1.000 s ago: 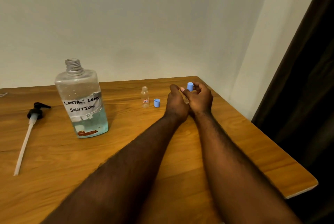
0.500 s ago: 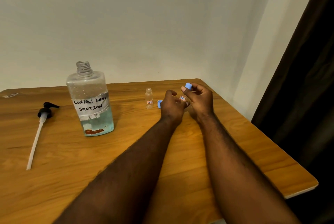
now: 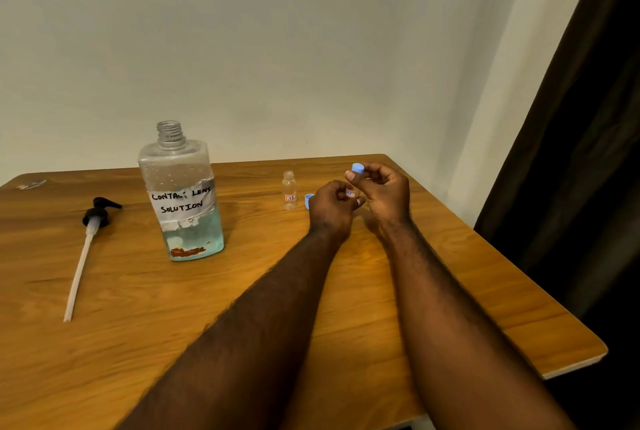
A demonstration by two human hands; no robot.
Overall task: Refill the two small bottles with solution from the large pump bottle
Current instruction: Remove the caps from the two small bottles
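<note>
On a wooden table [image 3: 138,308], near its far right corner, the left hand [image 3: 330,207] grips a small bottle [image 3: 350,193], mostly hidden by fingers. The right hand [image 3: 386,194], just beside it, pinches a blue cap [image 3: 358,168] above that bottle. A second small bottle [image 3: 289,190] stands open nearby, another cap [image 3: 308,201] beside it. Further left stands the large bottle [image 3: 180,197], uncapped, part full of bluish liquid, its pump [image 3: 86,249] lying alongside.

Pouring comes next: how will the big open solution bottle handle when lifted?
The large bottle looks about a third full, so probably fairly light. Its clear walls may flex if squeezed. With the neck open and the pump lying apart, liquid could surge when tipped.
</note>
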